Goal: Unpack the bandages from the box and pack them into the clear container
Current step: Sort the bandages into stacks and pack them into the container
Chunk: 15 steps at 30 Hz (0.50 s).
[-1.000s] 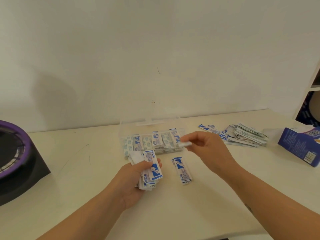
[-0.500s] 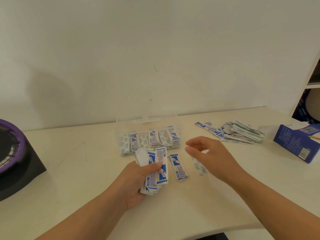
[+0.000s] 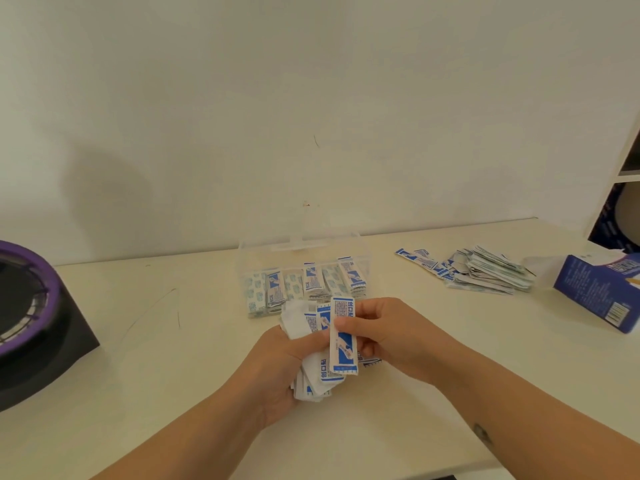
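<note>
The clear container [image 3: 242, 258] stands open by the wall, with several blue-and-white wrapped bandages standing in a row inside. Just in front of it my left hand [image 3: 280, 368] grips a fanned bunch of bandages [image 3: 311, 372]. My right hand [image 3: 391, 330] has come against that bunch and pinches one wrapped bandage [image 3: 343, 337] upright between thumb and fingers. A pile of loose bandages [image 3: 485, 271] lies at the right. Beside it the blue bandage box [image 3: 595, 292] lies on its side with its flap open.
A black device with a purple ring [image 3: 31, 313] sits at the left table edge. A white shelf unit [image 3: 623, 174] rises at the far right. The cream table [image 3: 138, 375] ends close to my body at the bottom.
My right hand let a bandage go near the container, then came back left to the bunch in my left hand and now pinches one bandage. The loose bandages on the table are now hidden behind my hands.
</note>
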Tool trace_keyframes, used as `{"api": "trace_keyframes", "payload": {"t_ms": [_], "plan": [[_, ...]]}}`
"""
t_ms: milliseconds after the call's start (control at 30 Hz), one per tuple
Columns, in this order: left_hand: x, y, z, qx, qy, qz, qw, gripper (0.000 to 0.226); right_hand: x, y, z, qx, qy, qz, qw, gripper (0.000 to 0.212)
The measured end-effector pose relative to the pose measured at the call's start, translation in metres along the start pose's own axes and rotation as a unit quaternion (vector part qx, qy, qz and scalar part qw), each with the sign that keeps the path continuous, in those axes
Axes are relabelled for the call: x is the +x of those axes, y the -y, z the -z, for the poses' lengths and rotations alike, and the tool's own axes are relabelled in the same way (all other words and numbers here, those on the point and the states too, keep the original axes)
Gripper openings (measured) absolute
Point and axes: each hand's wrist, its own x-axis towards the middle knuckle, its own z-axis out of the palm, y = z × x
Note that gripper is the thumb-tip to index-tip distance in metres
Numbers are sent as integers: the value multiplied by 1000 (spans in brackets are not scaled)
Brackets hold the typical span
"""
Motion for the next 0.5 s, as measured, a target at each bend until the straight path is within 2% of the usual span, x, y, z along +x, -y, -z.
{"api": "trace_keyframes", "payload": {"t_ms": [133, 267, 333, 400, 467, 500], "plan": [[-3, 1, -1, -8, -6, 15, 1000, 28, 3, 5, -3, -31, -16, 3, 999, 16], [0, -7, 4, -130, -15, 66, 989, 14, 5, 16, 14, -67, -122, 26, 990, 7], [1, -11, 7, -156, -24, 75, 985, 13, 5, 18, 23, -95, -144, 13, 985, 17], [3, -11, 9, -152, -19, 76, 985, 24, 6, 13, 27, -177, -151, 0, 973, 36], [2, -9, 8, -116, -8, 64, 991, 30, 5, 9, 27, -250, -186, 28, 950, 48], [1, -8, 7, -97, 0, 57, 994, 29, 3, 10, 26, -249, -199, 49, 946, 46]]}}
